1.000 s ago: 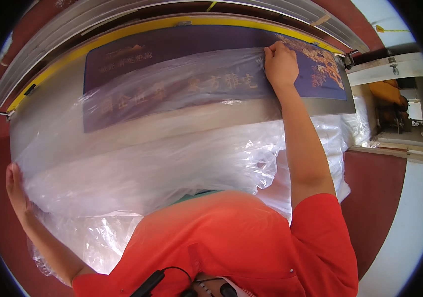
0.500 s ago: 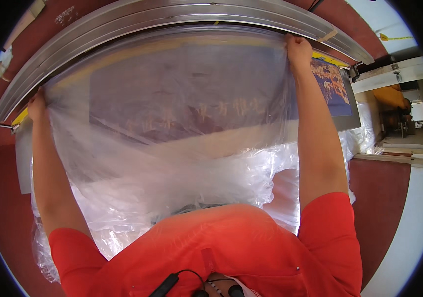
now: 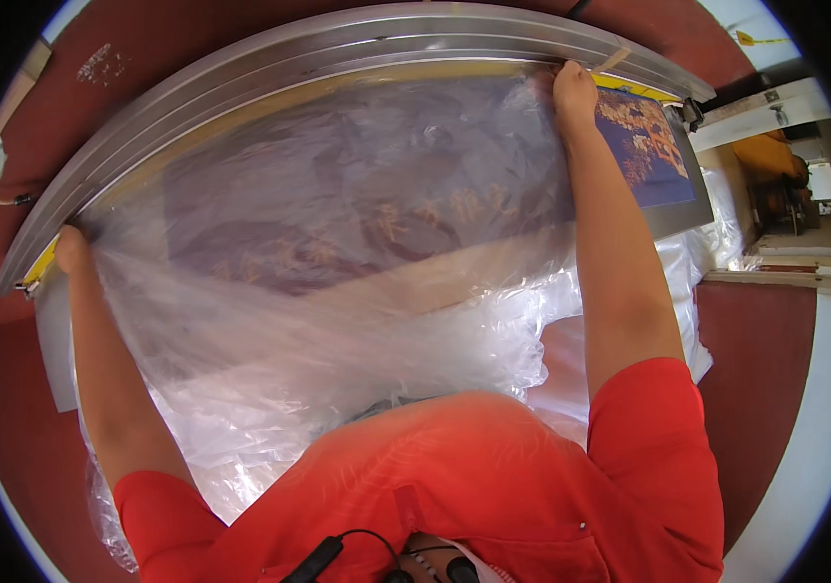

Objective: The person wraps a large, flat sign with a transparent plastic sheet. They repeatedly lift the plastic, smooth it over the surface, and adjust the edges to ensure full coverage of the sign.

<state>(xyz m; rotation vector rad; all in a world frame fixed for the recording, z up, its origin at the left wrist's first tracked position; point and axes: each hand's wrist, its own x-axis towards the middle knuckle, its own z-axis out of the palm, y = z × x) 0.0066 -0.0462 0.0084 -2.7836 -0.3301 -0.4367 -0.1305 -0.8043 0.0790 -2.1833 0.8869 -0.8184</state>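
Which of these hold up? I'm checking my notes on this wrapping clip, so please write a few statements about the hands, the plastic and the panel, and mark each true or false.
1. Both hands grip the clear plastic sheet. True.
2. The right hand rests on the red floor. False: it is up at the metal frame.
3. The left hand holds scissors. False: it holds only plastic.
4. The dark purple printed panel lies mostly under the plastic. True.

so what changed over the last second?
The left hand rose from low at the side to the metal frame's left end. Both hands drew the clear plastic sheet up over the dark panel. The right hand stayed at the top edge.
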